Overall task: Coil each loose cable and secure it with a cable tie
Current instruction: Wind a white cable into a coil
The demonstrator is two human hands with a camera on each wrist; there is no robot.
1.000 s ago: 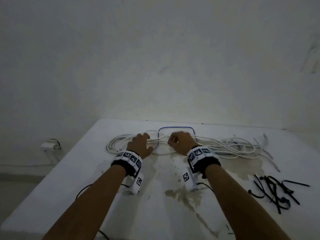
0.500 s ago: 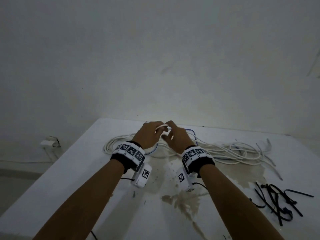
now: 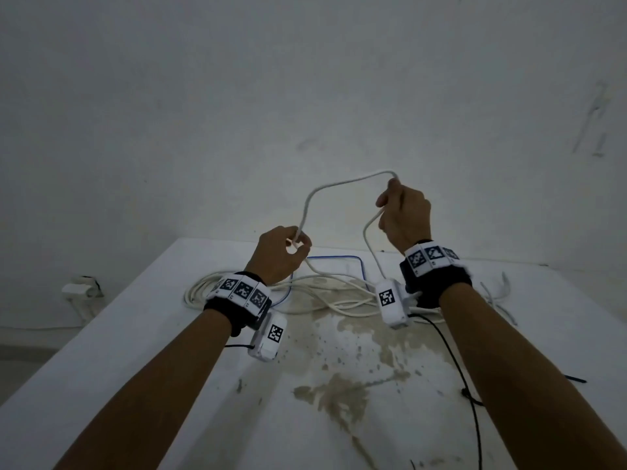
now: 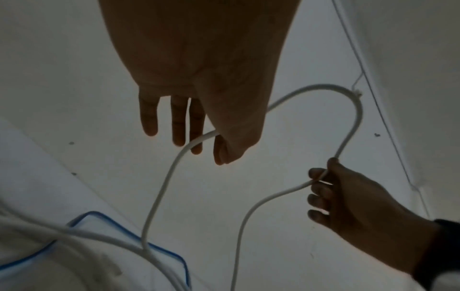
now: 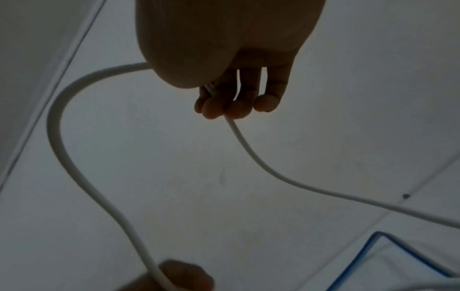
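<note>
A white cable (image 3: pixel 339 183) arcs in the air between my two hands, above a loose pile of white cables (image 3: pixel 322 295) on the white table (image 3: pixel 135 334). My left hand (image 3: pixel 298 244) pinches the cable between thumb and forefinger just over the pile's left part. My right hand (image 3: pixel 390 201) is raised higher and to the right, fingers curled round the same cable, which drops from it to the table. The left wrist view shows the white cable (image 4: pixel 161 189) passing by my left thumb (image 4: pixel 231 149). In the right wrist view the white cable (image 5: pixel 57 137) loops from my curled right fingers (image 5: pixel 224 106).
A blue cable (image 3: pixel 339 257) lies bent at the back of the table behind the pile. One black cable tie (image 3: pixel 576 379) shows at the right edge. A brown stain (image 3: pixel 339 395) marks the table's middle. A white fitting (image 3: pixel 79 290) sits low on the wall at left.
Both hands have risen from the pile with a white cable. The right hand moved up and to the right, drawing a loop out between the hands.
</note>
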